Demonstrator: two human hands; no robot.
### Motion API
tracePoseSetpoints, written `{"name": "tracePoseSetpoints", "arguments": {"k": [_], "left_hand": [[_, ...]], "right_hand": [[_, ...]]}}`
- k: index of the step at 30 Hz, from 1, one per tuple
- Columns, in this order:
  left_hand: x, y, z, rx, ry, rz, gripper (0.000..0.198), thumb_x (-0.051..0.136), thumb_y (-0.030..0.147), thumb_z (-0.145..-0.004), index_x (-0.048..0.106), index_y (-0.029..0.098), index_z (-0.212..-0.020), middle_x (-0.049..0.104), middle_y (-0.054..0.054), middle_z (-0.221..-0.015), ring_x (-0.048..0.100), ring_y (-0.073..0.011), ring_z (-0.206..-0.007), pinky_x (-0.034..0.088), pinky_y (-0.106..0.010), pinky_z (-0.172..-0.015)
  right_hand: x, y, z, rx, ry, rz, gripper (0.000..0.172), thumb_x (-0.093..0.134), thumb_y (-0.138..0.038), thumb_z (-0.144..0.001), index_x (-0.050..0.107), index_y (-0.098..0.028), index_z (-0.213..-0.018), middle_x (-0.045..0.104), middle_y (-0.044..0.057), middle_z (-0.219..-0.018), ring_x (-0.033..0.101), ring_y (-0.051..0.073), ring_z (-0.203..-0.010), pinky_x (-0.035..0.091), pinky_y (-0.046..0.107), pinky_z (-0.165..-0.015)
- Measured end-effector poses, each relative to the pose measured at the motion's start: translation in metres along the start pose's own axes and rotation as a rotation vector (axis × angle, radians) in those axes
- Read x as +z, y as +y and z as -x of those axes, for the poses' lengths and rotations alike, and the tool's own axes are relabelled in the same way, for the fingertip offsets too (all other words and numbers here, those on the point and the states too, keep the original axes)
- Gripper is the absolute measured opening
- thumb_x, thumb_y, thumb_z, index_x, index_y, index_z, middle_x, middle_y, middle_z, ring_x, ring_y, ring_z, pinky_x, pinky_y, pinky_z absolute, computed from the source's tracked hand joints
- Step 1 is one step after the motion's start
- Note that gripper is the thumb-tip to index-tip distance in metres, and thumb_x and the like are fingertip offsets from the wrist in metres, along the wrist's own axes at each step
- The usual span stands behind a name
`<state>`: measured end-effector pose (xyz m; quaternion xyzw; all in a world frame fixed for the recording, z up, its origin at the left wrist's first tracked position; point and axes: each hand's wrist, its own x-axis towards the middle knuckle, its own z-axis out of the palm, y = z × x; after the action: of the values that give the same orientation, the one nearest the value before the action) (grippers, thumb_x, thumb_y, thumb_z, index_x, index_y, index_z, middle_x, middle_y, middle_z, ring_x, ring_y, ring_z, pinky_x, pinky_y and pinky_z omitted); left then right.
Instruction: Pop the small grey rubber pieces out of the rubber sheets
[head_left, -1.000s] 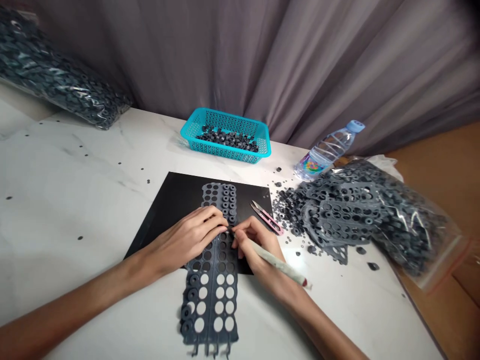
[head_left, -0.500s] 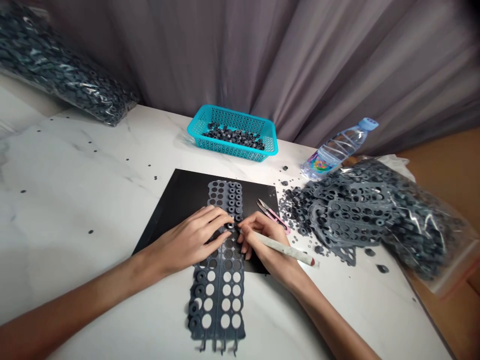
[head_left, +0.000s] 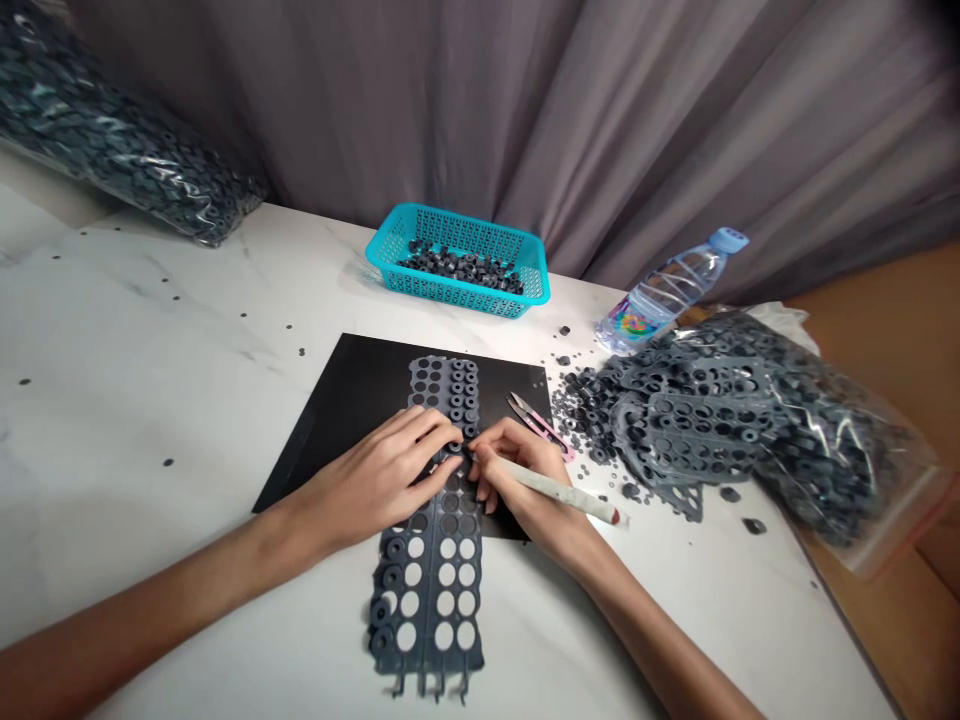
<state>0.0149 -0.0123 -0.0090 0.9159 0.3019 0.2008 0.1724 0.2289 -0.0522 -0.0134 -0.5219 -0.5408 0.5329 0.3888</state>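
A long grey rubber sheet (head_left: pixel 431 590) full of round holes lies across a black mat (head_left: pixel 352 400) on the white marble table. Several dark rings still sit in the sheet's far right columns and near left column. My left hand (head_left: pixel 386 475) rests on the sheet's middle, fingers curled and pressing down, fingertips at one ring. My right hand (head_left: pixel 517 470) is closed round a thin tape-wrapped cutting tool (head_left: pixel 559 490), held like a pen, its tip at the same ring beside my left fingertips.
Pink thread snips (head_left: pixel 540 422) lie on the mat's right edge. A turquoise basket (head_left: pixel 457 265) of loose rings stands behind. A water bottle (head_left: pixel 667 290), a heap of punched sheets and rings (head_left: pixel 675 420) and a plastic bag of them (head_left: pixel 832 450) fill the right; another bag (head_left: pixel 127 165) lies far left.
Both hands stay together at the same spot on the sheet, shifting only slightly; the camera view has swung a little.
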Motion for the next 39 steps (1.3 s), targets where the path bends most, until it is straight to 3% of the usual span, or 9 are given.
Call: {"name": "tracePoseSetpoints", "arguments": {"k": [7,14,17,20,21,25,29,33,39], "left_hand": [[-0.001,0.0,-0.001,-0.005,0.021,-0.033,0.018,0.045,0.02,-0.107,0.057,0.016,-0.12,0.063,-0.009,-0.116,0.06,-0.0239,-0.11,0.048,-0.045,-0.103],[0.008,-0.004,0.001,0.124,-0.065,-0.183,0.024,0.042,0.01,-0.105,0.06,0.015,-0.121,0.066,-0.01,-0.121,0.059,-0.027,-0.115,0.049,-0.047,-0.102],[-0.002,0.002,-0.004,0.087,0.149,-0.044,0.021,0.043,0.01,-0.105,0.061,0.017,-0.112,0.067,-0.008,-0.11,0.063,-0.0215,-0.104,0.051,-0.04,-0.097],[-0.031,0.008,-0.015,-0.178,0.547,0.248,0.008,0.054,0.023,-0.105,0.061,0.019,-0.104,0.066,-0.004,-0.102,0.064,-0.0175,-0.097,0.054,-0.033,-0.093],[-0.041,0.009,-0.018,-0.262,0.606,0.394,0.01,0.056,0.028,-0.104,0.061,0.02,-0.104,0.065,-0.004,-0.101,0.064,-0.0168,-0.095,0.055,-0.032,-0.092],[-0.054,0.009,-0.022,-0.405,0.413,0.98,0.018,0.059,0.035,-0.102,0.065,0.018,-0.104,0.07,-0.008,-0.105,0.069,-0.018,-0.095,0.06,-0.032,-0.089],[-0.025,0.01,-0.009,-0.638,0.098,1.37,0.025,0.059,0.039,-0.103,0.066,0.017,-0.113,0.077,-0.011,-0.113,0.072,-0.0231,-0.112,0.056,-0.04,-0.105],[-0.004,0.012,0.0,-0.797,-0.046,1.498,0.037,0.062,0.047,-0.1,0.064,0.017,-0.122,0.077,-0.014,-0.118,0.072,-0.0257,-0.117,0.048,-0.047,-0.116],[-0.006,0.013,0.0,-0.766,-0.064,1.543,0.041,0.061,0.05,-0.1,0.066,0.015,-0.121,0.078,-0.016,-0.117,0.071,-0.0262,-0.119,0.049,-0.046,-0.115]], "right_hand": [[0.001,-0.002,0.0,-0.02,-0.004,0.073,0.009,0.057,-0.028,-0.096,0.059,-0.02,-0.092,0.063,-0.001,-0.075,0.061,0.012,-0.06,0.052,0.02,-0.052],[0.003,-0.004,0.001,-0.049,-0.007,0.157,0.011,0.055,-0.029,-0.098,0.057,-0.021,-0.09,0.063,-0.003,-0.071,0.059,0.012,-0.058,0.048,0.021,-0.051],[0.003,-0.004,0.004,-0.089,0.026,0.249,0.014,0.055,-0.029,-0.099,0.056,-0.021,-0.088,0.06,-0.004,-0.068,0.055,0.011,-0.057,0.043,0.02,-0.052],[0.003,-0.003,0.005,-0.055,0.023,0.22,0.014,0.056,-0.03,-0.1,0.057,-0.021,-0.089,0.061,-0.004,-0.071,0.057,0.011,-0.059,0.044,0.02,-0.052],[0.002,-0.002,0.005,-0.031,0.012,0.168,0.014,0.056,-0.031,-0.1,0.058,-0.021,-0.09,0.063,-0.003,-0.073,0.058,0.011,-0.06,0.046,0.02,-0.053],[0.0,0.003,0.002,-0.026,0.068,-0.072,0.022,0.06,-0.041,-0.099,0.061,-0.02,-0.096,0.067,0.001,-0.077,0.06,0.012,-0.057,0.051,0.022,-0.05],[0.0,0.001,0.0,-0.075,0.193,-0.088,0.028,0.063,-0.047,-0.098,0.061,-0.019,-0.096,0.066,0.0,-0.071,0.057,0.011,-0.047,0.049,0.021,-0.042],[0.0,-0.002,0.0,-0.089,0.224,-0.05,0.027,0.064,-0.045,-0.097,0.061,-0.019,-0.094,0.065,0.0,-0.067,0.056,0.01,-0.045,0.047,0.02,-0.04],[-0.001,0.002,-0.002,-0.093,0.251,-0.033,0.028,0.065,-0.046,-0.097,0.062,-0.019,-0.094,0.066,0.0,-0.067,0.057,0.011,-0.046,0.046,0.02,-0.04]]}}
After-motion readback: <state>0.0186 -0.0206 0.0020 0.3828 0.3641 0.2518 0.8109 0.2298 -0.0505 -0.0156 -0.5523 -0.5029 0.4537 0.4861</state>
